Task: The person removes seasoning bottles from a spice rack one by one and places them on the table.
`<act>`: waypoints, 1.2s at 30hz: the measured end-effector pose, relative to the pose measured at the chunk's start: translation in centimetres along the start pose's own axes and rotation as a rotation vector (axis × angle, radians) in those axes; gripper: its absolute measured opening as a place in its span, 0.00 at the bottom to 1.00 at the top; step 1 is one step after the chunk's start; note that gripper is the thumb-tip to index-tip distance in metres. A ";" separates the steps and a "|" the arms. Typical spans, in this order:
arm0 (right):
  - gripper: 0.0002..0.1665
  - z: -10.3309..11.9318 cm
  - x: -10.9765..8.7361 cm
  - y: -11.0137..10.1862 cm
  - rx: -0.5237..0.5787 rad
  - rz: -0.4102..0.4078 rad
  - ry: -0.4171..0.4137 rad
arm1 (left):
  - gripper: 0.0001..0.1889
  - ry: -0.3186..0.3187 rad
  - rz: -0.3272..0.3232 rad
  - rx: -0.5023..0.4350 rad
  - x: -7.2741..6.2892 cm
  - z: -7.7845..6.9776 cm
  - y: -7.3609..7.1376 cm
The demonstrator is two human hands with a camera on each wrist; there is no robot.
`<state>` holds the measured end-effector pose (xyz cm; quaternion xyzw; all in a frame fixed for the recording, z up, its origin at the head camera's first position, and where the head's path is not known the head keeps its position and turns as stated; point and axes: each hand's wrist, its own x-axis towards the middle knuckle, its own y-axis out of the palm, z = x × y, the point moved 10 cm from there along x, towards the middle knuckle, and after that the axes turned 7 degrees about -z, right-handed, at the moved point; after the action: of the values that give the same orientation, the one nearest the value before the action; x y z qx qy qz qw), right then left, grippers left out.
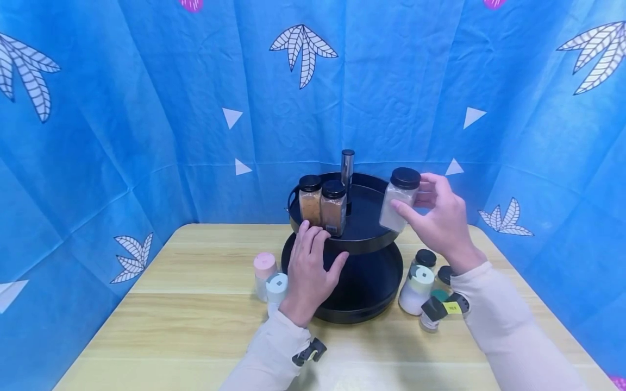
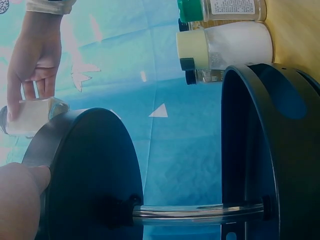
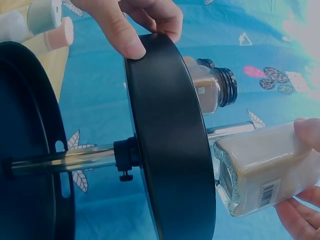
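Observation:
My right hand (image 1: 442, 220) grips a square glass jar (image 1: 393, 209) of white powder with a black lid. It holds the jar tilted, just above the right rim of the upper tier of a black two-tier rack (image 1: 369, 241). The right wrist view shows the jar's ribbed glass base and a barcode. At the front left of that tier my left hand (image 1: 313, 269) holds the rim, its thumb (image 3: 132, 47) against the outer wall. Behind its fingers stand a jar of orange-brown seasoning (image 1: 310, 203) and a jar of brown powder (image 1: 333, 209), both black-lidded.
A metal post (image 1: 347, 168) rises through the rack. Left of it stand a pink-lidded bottle (image 1: 264, 266) and a pale-blue-lidded bottle (image 1: 276, 288). On the right are a pale-lidded bottle (image 1: 415, 293), a black-lidded jar (image 1: 425, 258) and a green-lidded one (image 2: 190, 10). Blue curtains (image 1: 391, 81) enclose the table.

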<state>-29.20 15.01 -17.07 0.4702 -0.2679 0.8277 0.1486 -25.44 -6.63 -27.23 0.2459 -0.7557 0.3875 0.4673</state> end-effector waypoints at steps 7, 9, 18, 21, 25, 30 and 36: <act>0.35 0.3 -0.4 -0.5 -0.023 0.003 -0.004 | 0.26 -0.006 0.007 -0.004 0.0 0.1 0.0; 0.35 0.3 -0.5 -0.6 -0.017 0.000 -0.004 | 0.26 -0.005 0.006 -0.004 0.0 0.1 0.0; 0.36 0.3 -1.0 -1.6 0.000 -0.036 -0.020 | 0.26 0.007 0.000 -0.004 0.1 0.0 -0.1; 0.36 0.3 -1.2 -1.8 0.004 -0.040 -0.021 | 0.26 0.012 -0.004 -0.007 0.1 0.0 -0.1; 0.36 0.3 -1.5 -2.3 0.012 -0.053 -0.031 | 0.26 0.017 -0.006 -0.009 0.1 -0.1 -0.1; 0.36 0.2 -1.8 -2.8 0.029 -0.072 -0.032 | 0.26 0.018 -0.006 -0.008 0.1 -0.1 0.0; 0.37 -0.1 -2.1 -3.2 0.011 -0.068 -0.007 | 0.26 0.015 -0.006 -0.003 0.1 0.0 0.0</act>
<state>-26.60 17.62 -17.92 0.4826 -0.2474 0.8221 0.1732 -25.44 -6.61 -27.08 0.2444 -0.7520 0.3866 0.4746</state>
